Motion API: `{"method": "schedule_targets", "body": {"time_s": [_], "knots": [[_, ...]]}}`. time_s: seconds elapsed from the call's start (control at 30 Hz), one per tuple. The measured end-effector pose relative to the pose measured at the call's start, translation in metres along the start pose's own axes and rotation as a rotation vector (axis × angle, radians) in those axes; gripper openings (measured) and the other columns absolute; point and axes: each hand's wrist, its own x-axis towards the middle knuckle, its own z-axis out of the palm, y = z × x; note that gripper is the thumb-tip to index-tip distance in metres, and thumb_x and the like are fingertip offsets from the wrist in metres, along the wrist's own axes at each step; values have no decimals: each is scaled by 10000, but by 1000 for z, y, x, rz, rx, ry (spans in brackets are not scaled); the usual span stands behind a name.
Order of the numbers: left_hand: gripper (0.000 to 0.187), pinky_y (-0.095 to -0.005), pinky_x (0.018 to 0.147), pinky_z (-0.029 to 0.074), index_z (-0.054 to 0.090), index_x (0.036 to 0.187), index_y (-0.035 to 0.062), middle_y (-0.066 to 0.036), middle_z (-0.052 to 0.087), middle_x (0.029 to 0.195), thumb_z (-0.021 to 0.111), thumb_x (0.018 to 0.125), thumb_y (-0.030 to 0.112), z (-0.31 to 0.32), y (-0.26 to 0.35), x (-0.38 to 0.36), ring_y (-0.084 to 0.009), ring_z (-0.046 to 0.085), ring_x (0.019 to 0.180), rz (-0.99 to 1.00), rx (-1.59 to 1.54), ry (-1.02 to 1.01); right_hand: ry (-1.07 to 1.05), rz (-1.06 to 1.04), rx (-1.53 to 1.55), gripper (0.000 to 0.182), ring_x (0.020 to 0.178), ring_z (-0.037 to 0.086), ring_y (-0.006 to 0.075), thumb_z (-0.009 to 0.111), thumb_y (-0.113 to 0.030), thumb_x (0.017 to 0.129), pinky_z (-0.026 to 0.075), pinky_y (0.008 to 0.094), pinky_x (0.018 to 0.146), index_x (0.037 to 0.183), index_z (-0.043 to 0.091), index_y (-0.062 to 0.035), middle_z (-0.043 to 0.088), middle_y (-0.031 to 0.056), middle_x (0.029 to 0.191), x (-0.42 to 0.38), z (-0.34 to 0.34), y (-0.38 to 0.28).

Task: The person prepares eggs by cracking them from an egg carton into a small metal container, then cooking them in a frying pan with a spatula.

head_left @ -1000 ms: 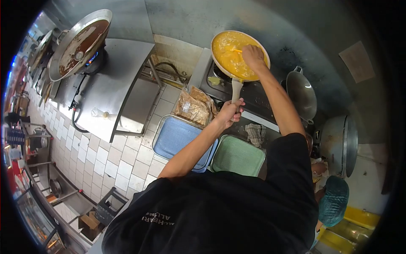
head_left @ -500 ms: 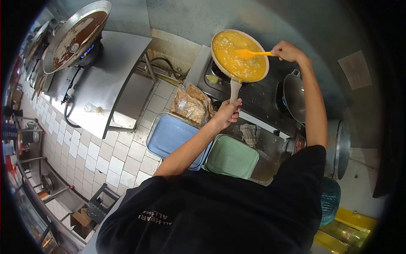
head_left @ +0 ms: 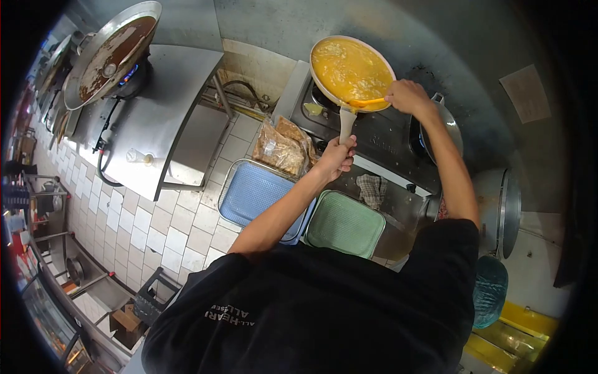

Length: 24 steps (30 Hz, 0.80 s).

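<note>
Surface: a dark gas stove stood against a stained grey wall, with a floor of pale square tiles beneath.

Item 1: frying pan, pale-rimmed, filled with a yellow egg mixture, sat over the stove's left burner. The left hand was closed around the end of its long pale handle.

Item 2: orange spatula, lying at the pan's near rim with its blade in the mixture. The right hand was clenched on its handle.

Item 3: empty grey wok, on the right burner, just beside the right forearm.

Item 4: checked cloth, on the stove's front edge.

Item 5: clear bags of brown fried food, possibly crackers, on the floor by the stove.

Item 6: blue tray and green tray, side by side below the stove.

Item 7: large wok of brown sauce, over a lit blue flame on a steel bench to the left, well apart from the pan.

Item 8: steel pot, at right.

Writing: white letters on the black shirt, seen upside down, partly read "ALL-HEART".
</note>
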Motion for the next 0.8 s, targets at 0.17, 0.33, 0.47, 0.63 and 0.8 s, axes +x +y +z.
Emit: {"method": "schedule_targets", "body": {"time_s": [0.17, 0.33, 0.47, 0.63, 0.8], "knots": [[228, -197, 347, 196, 447, 907, 82, 25, 396, 646, 545, 938, 286, -1, -1, 1, -39, 268, 411, -6, 10, -6, 247, 14, -29, 238, 862, 642, 371, 602, -217, 833, 508, 451, 727, 832, 682, 8, 650, 234, 877, 9, 51, 0], [234, -210, 345, 209, 423, 894, 79, 20, 385, 619, 534, 945, 279, -1, 0, 0, -48, 279, 402, 4, -1, -25, 357, 46, -47, 230, 841, 645, 384, 570, -181, 836, 514, 453, 723, 824, 677, 22, 646, 242, 877, 37, 55, 2], [235, -209, 346, 212, 423, 898, 78, 19, 387, 623, 536, 944, 278, -4, -3, 3, -47, 279, 407, 5, 2, -39, 444, 118, -54, 221, 839, 650, 378, 549, -156, 839, 513, 456, 725, 839, 680, 21, 650, 235, 876, 88, 73, 19], [231, -195, 357, 201, 449, 912, 86, 28, 395, 642, 548, 937, 293, -2, -1, 0, -39, 276, 423, 4, 25, -8, 516, 162, -116, 247, 847, 652, 364, 564, -208, 852, 511, 454, 732, 850, 684, 8, 654, 224, 881, 104, 52, 27], [235, -202, 355, 211, 434, 902, 79, 23, 393, 645, 540, 942, 284, -3, -1, 1, -44, 276, 420, 17, 9, -32, 478, 196, -141, 240, 898, 638, 354, 563, -231, 860, 502, 448, 749, 864, 690, -28, 660, 202, 904, 62, -18, 17]]}}
